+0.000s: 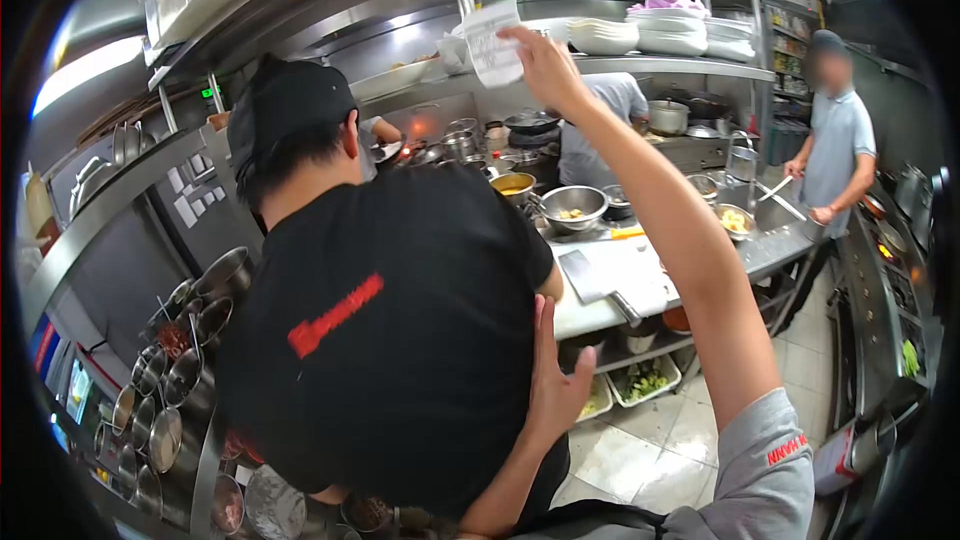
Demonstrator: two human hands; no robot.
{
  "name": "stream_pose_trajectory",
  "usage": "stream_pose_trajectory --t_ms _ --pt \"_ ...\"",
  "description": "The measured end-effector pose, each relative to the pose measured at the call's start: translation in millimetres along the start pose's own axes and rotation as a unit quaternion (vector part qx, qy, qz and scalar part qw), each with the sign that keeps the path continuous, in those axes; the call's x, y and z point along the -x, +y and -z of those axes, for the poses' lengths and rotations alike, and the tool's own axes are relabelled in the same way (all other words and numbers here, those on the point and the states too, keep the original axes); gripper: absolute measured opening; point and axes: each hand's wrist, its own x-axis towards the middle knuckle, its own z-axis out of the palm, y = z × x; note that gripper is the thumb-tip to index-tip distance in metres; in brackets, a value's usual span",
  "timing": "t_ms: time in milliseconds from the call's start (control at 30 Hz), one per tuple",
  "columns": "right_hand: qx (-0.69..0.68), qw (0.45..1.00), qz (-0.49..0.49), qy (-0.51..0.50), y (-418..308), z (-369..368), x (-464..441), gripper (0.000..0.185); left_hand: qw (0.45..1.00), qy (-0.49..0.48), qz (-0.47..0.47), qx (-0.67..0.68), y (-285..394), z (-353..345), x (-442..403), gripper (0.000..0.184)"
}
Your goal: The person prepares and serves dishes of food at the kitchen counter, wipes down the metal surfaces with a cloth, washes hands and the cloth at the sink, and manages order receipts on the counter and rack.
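Observation:
My right hand [546,68] is raised high at the end of an outstretched arm, its fingers on the edge of a white order slip [492,46] with print on it. The slip is in front of the upper steel shelf, left of the stacked plates. My left hand [556,392] is upright with fingers stretched and thumb apart, touching or very near the side of a co-worker's black shirt [400,340]. That co-worker, in a black cap [285,115], stands close in front with back turned. Beyond the left hand, a cleaver [590,278] lies on a white cutting board [645,275].
White plates [603,37] are stacked on the shelf. A steel bowl [573,208] with food stands behind the board. Metal containers [185,375] crowd the left. Another person [838,140] holds tongs or sticks at right. Trays of greens [642,382] sit below the counter.

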Motion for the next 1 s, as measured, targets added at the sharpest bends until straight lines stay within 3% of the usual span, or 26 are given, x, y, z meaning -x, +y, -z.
stream_pose_trajectory --t_ms 67,233,367,500,567,633,700,767,833,900,1000 --pt "-0.032 0.997 0.041 0.058 30 -14 -38 0.03 1.0 0.015 0.0 -0.009 13 -2 -19 0.067" --pt "-0.057 0.99 0.107 0.065 63 -50 -103 0.031 0.998 -0.048 0.018 0.04 5 -27 -48 0.063" --pt "-0.097 0.99 0.106 0.013 73 -87 -137 0.031 0.946 0.086 0.121 0.287 -39 -62 -79 0.071" --pt "-0.145 0.979 0.14 0.02 84 -129 -176 0.034 0.968 0.085 0.145 0.189 -54 -48 -80 0.067" --pt "-0.15 0.975 0.163 0.031 83 -149 -191 0.034 0.99 0.07 0.094 0.083 -44 -37 -66 0.068" --pt "-0.154 0.973 0.168 0.041 81 -180 -215 0.037 0.952 0.228 0.195 0.056 -22 -38 -43 0.079" --pt "-0.182 0.968 0.167 0.052 74 -202 -238 0.041 0.938 0.331 0.093 -0.048 15 -43 -34 0.075" --pt "-0.188 0.973 0.131 0.033 62 -215 -252 0.045 0.887 0.431 0.092 -0.136 33 -46 -13 0.074" --pt "-0.196 0.973 0.115 0.045 53 -228 -267 0.046 0.847 0.496 0.038 -0.186 45 -49 -3 0.075" --pt "-0.191 0.977 0.084 0.03 48 -238 -284 0.043 0.826 0.518 0.049 -0.217 57 -46 4 0.073" --pt "-0.093 0.987 0.12 0.048 53 -278 -349 0.034 0.801 0.537 0.094 -0.248 64 -40 6 0.07"
